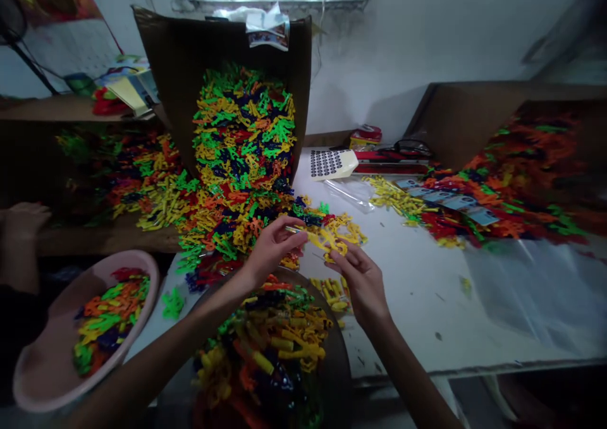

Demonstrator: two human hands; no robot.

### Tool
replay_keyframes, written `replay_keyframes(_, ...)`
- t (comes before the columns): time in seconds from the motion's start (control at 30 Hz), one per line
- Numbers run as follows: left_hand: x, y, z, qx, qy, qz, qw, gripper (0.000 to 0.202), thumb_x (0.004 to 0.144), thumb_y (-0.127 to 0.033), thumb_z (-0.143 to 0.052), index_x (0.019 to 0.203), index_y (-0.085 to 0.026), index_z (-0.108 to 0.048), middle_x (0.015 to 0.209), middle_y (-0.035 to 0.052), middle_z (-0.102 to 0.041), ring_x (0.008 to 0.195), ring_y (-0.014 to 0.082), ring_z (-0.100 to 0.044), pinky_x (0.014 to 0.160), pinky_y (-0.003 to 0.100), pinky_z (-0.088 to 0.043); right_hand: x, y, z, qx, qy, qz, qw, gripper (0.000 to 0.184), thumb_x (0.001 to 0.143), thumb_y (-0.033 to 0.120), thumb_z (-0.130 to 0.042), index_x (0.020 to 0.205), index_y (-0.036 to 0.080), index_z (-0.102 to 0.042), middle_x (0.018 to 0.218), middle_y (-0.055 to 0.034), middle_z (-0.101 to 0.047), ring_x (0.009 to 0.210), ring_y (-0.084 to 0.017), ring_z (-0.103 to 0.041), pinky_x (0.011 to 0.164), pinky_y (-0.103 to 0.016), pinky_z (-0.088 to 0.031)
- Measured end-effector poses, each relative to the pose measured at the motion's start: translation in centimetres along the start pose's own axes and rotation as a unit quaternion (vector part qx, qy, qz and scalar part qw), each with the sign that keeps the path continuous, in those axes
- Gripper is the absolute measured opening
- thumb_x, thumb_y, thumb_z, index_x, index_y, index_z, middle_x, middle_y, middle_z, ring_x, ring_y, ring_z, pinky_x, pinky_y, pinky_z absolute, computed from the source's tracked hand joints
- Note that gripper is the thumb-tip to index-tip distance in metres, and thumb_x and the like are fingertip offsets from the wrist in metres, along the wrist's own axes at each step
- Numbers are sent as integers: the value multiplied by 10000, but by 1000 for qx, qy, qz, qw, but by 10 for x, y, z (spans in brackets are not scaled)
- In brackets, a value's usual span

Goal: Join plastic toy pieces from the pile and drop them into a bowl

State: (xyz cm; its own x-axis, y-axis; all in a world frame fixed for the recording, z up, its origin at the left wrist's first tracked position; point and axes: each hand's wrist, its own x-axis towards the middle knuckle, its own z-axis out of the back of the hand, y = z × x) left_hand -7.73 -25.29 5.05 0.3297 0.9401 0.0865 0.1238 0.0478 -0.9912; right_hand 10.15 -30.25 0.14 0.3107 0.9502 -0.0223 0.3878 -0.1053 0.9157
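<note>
My left hand pinches one end of a yellow plastic toy piece above the white table. My right hand grips the same piece from below, fingers closed on it. Both hands hover over a dark round basin in front of me, filled with yellow, orange, green and blue plastic pieces. A large heap of the same coloured pieces spills from a tipped brown cardboard box just beyond my hands.
A pink bowl with coloured pieces sits at the lower left, beside another person's hand. A white calculator, clear plastic bags and a second heap with blue cards lie to the right. A second brown box stands at the right.
</note>
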Motion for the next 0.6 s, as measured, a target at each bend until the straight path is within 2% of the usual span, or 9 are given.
replay_keyframes(0.13,-15,-10,-2,58,-17,-47,997,308,769,-390,-753,942,-144,-688,935,55,-697,779,159,-675,694,257,-570,-17,4,-16,-45,16,43,998,316,681,373,-850,919,194,-745,932,-14,-721,885,-195,-659,760,-313,-612)
replay_keyframes(0.27,-21,-13,0,119,-12,-91,989,274,797,-390,-733,933,-152,-715,958,60,-708,823,170,-681,715,253,-566,-25,13,-23,-80,8,76,994,305,694,393,-837,918,207,-747,892,-8,-719,849,-201,-662,783,-336,-600)
replay_keyframes(0.47,-24,-16,-1,223,-10,-138,965,221,833,-357,-700,913,-151,-709,915,58,-719,773,162,-676,671,234,-541,-31,12,-18,-130,13,116,985,312,732,458,-796,900,200,-743,924,-38,-723,867,-225,-674,798,-349,-573)
replay_keyframes(0.53,-24,-18,0,230,-7,-136,964,224,831,-362,-701,903,-150,-704,907,56,-715,753,154,-666,656,228,-530,-32,11,-14,-141,20,126,982,307,747,455,-786,914,201,-747,944,-49,-725,879,-233,-676,785,-343,-566)
replay_keyframes(0.6,-24,-20,3,207,22,-112,972,249,824,-384,-703,912,-150,-701,886,47,-706,688,136,-644,609,218,-513,-33,13,-10,-152,35,129,979,300,752,449,-783,921,203,-755,952,-55,-730,873,-235,-675,762,-333,-562)
